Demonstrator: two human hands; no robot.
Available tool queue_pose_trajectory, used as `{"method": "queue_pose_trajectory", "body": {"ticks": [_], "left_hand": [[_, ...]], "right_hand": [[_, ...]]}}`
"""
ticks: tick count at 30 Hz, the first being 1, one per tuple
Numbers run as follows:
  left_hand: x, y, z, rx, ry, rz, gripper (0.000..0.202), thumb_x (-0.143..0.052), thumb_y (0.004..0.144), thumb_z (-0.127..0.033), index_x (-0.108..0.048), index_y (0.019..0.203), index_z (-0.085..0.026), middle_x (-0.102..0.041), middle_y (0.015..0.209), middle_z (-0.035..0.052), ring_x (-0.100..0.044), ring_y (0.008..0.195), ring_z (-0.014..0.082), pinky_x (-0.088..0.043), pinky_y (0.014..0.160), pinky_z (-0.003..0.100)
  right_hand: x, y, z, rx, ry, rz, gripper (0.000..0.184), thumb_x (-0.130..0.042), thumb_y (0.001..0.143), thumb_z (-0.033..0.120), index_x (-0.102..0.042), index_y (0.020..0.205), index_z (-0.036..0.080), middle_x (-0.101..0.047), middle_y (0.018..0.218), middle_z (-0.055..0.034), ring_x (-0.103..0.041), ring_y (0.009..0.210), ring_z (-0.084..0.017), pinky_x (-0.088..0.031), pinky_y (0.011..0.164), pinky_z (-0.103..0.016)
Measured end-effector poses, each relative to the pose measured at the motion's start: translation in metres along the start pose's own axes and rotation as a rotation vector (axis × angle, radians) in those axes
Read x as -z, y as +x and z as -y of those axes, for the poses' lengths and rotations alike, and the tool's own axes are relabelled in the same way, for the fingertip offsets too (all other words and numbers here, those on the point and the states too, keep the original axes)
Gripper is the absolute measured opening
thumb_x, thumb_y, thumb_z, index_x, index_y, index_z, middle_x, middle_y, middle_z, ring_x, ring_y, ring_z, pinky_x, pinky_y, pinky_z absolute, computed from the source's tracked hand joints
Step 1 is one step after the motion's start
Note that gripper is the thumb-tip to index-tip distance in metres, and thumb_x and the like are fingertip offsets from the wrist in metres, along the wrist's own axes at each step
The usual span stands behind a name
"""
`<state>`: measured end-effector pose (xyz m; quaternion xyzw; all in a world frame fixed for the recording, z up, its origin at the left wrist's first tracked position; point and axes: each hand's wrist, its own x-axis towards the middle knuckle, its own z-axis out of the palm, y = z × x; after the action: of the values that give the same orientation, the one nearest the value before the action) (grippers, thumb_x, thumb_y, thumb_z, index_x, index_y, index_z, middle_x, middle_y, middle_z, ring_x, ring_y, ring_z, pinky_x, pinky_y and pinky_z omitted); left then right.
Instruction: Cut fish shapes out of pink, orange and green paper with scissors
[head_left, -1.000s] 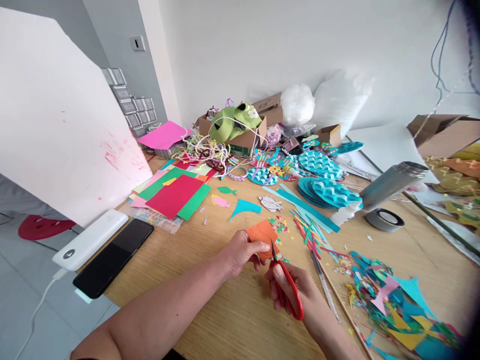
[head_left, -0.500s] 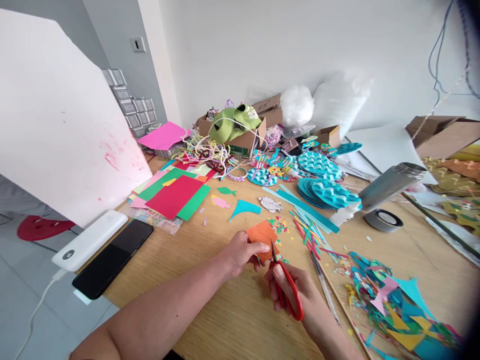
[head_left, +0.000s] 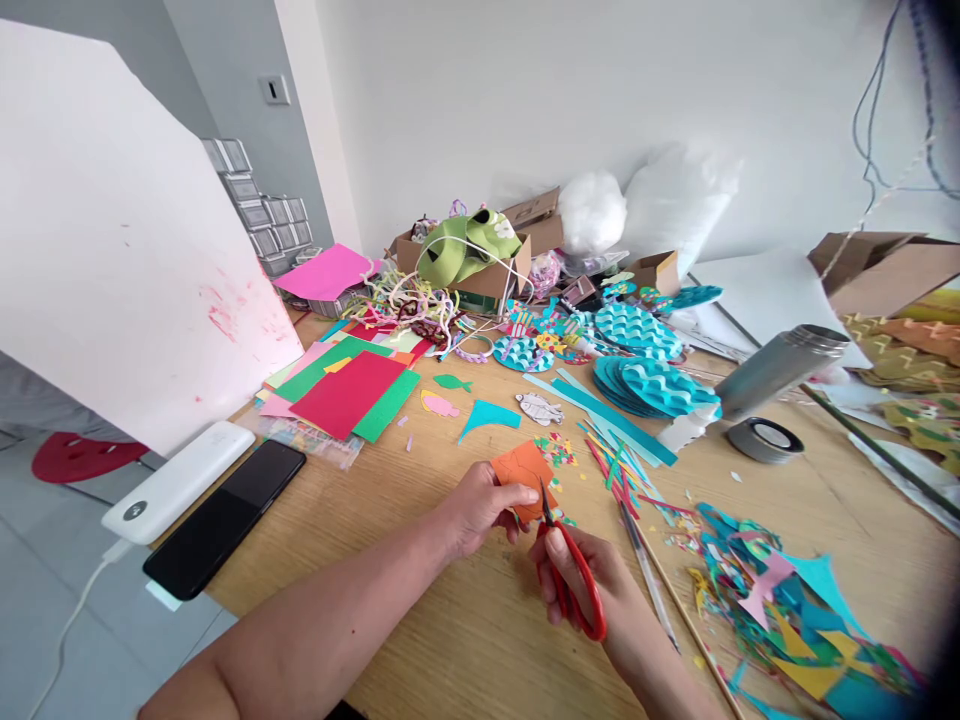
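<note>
A piece of orange paper (head_left: 517,466) with faint drawn lines is pinched in my left hand (head_left: 487,508), thumb on top. My right hand (head_left: 585,580) grips red-handled scissors (head_left: 592,597), their blades at the near right edge of the orange paper. Just beyond the paper lie small colourful confetti bits (head_left: 556,450). Farther off are a blue paper offcut (head_left: 489,418), a grey fish cutout (head_left: 540,408), a pink fish cutout (head_left: 441,404) and a green fish cutout (head_left: 452,382).
Coloured sheets (head_left: 352,395), a black phone (head_left: 225,520) and a white power bank (head_left: 180,482) lie left. To the right are paper strips (head_left: 615,420), a wooden stick (head_left: 682,605), a scrap pile (head_left: 795,610), blue wavy discs (head_left: 652,385) and a tilted metal flask (head_left: 784,370).
Almost nothing differs; the view has shifted very slightly. Both hands, the orange paper and the scissors keep nearly the same position.
</note>
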<state>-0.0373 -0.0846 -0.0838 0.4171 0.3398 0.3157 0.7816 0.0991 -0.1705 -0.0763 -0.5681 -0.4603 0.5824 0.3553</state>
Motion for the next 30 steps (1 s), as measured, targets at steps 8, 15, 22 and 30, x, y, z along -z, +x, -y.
{"method": "queue_pose_trajectory", "body": {"ticks": [8, 15, 22, 30], "left_hand": [[-0.0005, -0.0004, -0.0001, 0.0, -0.003, -0.006, 0.028, -0.071, 0.059, -0.035, -0.061, 0.072, -0.012, -0.058, 0.057, -0.0011, -0.049, 0.042, 0.0075, -0.034, 0.037, 0.019], [0.0006, 0.0003, 0.0009, 0.008, -0.007, -0.002, 0.027, -0.07, 0.059, -0.033, -0.062, 0.074, -0.013, -0.059, 0.058, -0.001, -0.05, 0.042, 0.008, -0.034, 0.036, 0.018], [0.0009, 0.0008, 0.0014, 0.009, -0.012, -0.002, 0.027, -0.071, 0.06, -0.033, -0.062, 0.075, -0.012, -0.059, 0.06, -0.0007, -0.05, 0.044, 0.0078, -0.035, 0.036, 0.017], [-0.0003, 0.0002, -0.0003, 0.015, -0.01, -0.01, 0.029, -0.071, 0.059, -0.036, -0.061, 0.073, -0.012, -0.059, 0.059, -0.0009, -0.05, 0.042, 0.0078, -0.034, 0.036, 0.019]], "right_hand": [[-0.0008, -0.0008, 0.0001, 0.007, -0.004, -0.006, 0.057, -0.054, 0.076, 0.075, -0.056, 0.076, 0.017, -0.055, 0.051, 0.0014, -0.05, 0.041, -0.012, -0.031, 0.041, -0.021], [-0.0002, 0.0007, -0.0026, 0.02, 0.006, -0.016, 0.056, -0.056, 0.077, 0.072, -0.057, 0.076, 0.016, -0.054, 0.049, 0.0023, -0.049, 0.038, -0.01, -0.031, 0.04, -0.02], [0.0007, 0.0026, -0.0072, 0.019, 0.011, -0.017, 0.057, -0.056, 0.077, 0.072, -0.055, 0.075, 0.016, -0.054, 0.049, 0.0025, -0.05, 0.038, -0.009, -0.029, 0.039, -0.019], [0.001, 0.0032, -0.0073, 0.01, 0.02, -0.02, 0.053, -0.062, 0.075, 0.069, -0.055, 0.074, 0.016, -0.055, 0.048, 0.0026, -0.05, 0.037, -0.01, -0.03, 0.039, -0.019]]}}
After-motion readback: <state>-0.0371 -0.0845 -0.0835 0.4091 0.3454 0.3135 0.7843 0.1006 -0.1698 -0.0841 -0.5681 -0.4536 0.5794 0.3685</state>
